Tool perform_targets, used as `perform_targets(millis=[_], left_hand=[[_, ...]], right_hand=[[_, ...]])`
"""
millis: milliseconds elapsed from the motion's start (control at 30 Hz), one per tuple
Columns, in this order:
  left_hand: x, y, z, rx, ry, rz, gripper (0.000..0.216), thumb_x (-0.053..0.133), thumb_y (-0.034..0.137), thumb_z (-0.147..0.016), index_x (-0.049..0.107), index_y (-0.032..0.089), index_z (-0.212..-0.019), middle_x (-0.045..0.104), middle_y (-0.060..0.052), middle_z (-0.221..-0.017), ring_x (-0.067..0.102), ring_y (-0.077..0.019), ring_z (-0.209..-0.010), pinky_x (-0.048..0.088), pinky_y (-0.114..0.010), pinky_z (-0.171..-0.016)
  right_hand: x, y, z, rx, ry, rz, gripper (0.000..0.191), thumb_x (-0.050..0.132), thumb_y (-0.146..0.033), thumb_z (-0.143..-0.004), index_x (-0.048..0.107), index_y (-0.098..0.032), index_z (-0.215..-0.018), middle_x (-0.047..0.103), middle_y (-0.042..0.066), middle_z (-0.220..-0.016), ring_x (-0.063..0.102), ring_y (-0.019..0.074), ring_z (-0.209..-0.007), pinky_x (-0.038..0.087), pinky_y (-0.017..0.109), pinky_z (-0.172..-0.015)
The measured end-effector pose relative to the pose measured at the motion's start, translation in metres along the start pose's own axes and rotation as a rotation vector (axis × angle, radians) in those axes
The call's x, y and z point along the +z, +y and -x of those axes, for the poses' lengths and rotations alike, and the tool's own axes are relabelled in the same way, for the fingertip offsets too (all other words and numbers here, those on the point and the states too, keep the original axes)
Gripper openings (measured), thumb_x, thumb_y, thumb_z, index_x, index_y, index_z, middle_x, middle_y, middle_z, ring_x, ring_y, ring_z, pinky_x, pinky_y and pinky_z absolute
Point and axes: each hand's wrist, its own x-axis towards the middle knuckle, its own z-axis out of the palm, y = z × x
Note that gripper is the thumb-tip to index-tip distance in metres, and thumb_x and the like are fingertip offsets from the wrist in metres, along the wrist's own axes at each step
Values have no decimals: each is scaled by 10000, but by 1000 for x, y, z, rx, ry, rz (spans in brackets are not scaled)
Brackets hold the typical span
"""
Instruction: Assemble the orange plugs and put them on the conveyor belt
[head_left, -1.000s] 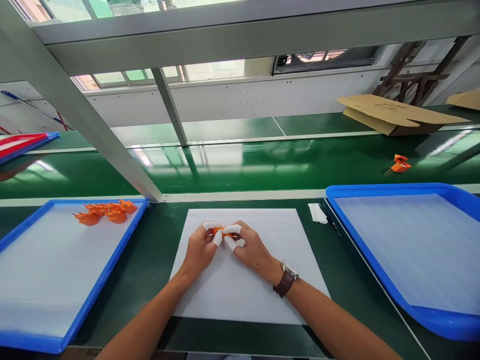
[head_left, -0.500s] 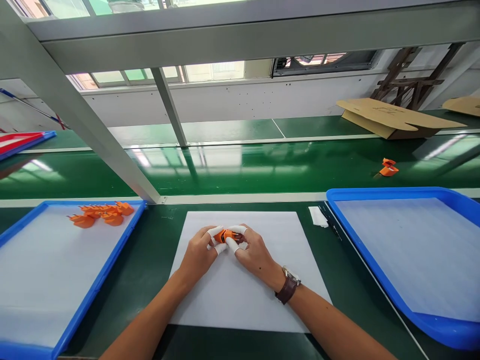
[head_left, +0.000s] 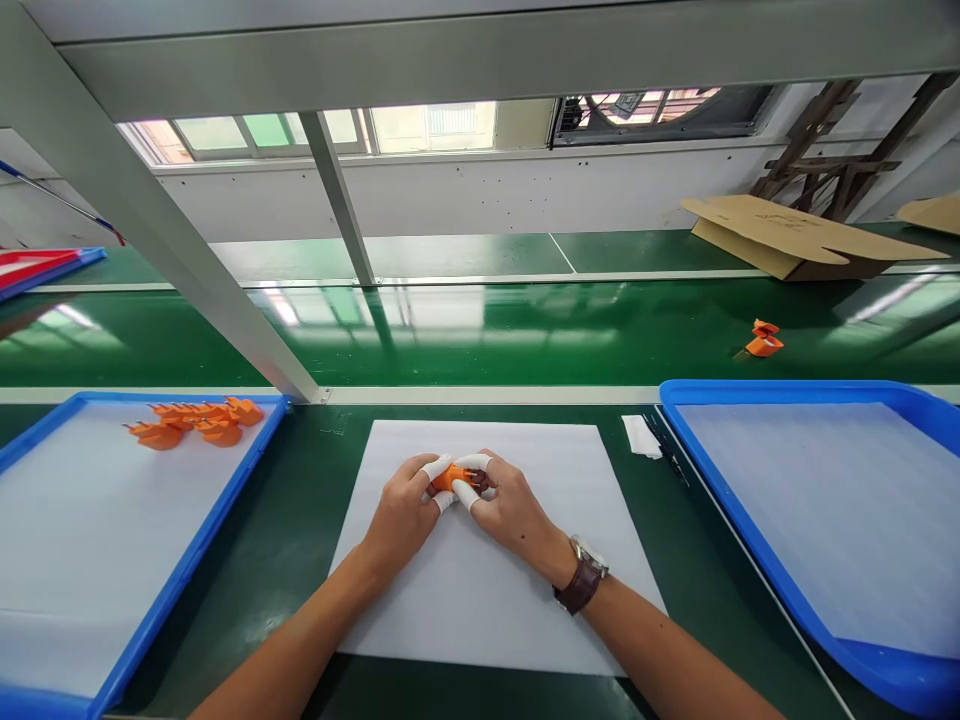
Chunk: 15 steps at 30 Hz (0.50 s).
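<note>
Between my two hands is a small orange plastic part (head_left: 451, 478) with dark prongs at its right end. My left hand (head_left: 407, 508) pinches its left side; white finger cots cover the thumb and a fingertip. My right hand (head_left: 508, 507), also with white finger cots, grips its right side. Fingers hide much of the part. Both hands are over a white sheet (head_left: 487, 600) on the dark green table. More orange parts (head_left: 217, 430) of similar look lie grouped at the back of the left blue tray (head_left: 196, 560).
A blue tray (head_left: 757, 560) lined with white stands at the right. Beside it are a small white paper (head_left: 641, 437) and a black pen-like item (head_left: 667, 450). Past the table runs a green belt (head_left: 525, 340) carrying another orange piece (head_left: 764, 340). A grey metal post (head_left: 187, 240) slants down at the left.
The orange part has turned in my fingers: dark openings on its face have given way to a plain orange side. The piece on the belt appears slightly further left.
</note>
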Motion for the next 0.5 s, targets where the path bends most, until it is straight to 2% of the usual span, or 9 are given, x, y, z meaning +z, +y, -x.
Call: perform_targets(millis=[200, 333, 400, 500], left_hand=[[0, 1, -2, 37, -25, -3, 370, 618, 226, -877, 644, 289, -1240, 664, -80, -1178, 659, -246, -977, 579, -393, -795], [-7, 5, -7, -2, -46, 87, 364, 656, 285, -866, 650, 292, -1229, 633, -82, -1201, 657, -232, -959, 575, -389, -826], [-14, 5, -12, -100, -19, 229, 367, 690, 335, -845, 666, 279, -1207, 633, -83, -1185, 662, -241, -985, 573, -389, -857], [-28, -1, -21, -373, 1, 574, 356, 681, 420, -857, 693, 192, -1130, 675, -102, -1076, 687, -241, -942, 570, -393, -873]], right_hand=[[0, 3, -3, 25, -17, -75, 182, 595, -238, -867, 684, -228, -1025, 655, 34, -933, 608, 168, -765, 514, 308, -686], [-2, 3, -5, 87, -6, -180, 215, 595, -372, -912, 686, -213, -1025, 679, 38, -890, 622, 176, -756, 524, 313, -690], [-4, 4, -7, 152, 11, -283, 307, 520, -452, -961, 682, -194, -997, 672, 32, -786, 625, 175, -700, 525, 313, -665], [-6, 5, -10, 222, 50, -380, 400, 453, -513, -986, 667, -176, -982, 663, 28, -726, 632, 175, -650, 528, 318, -649]])
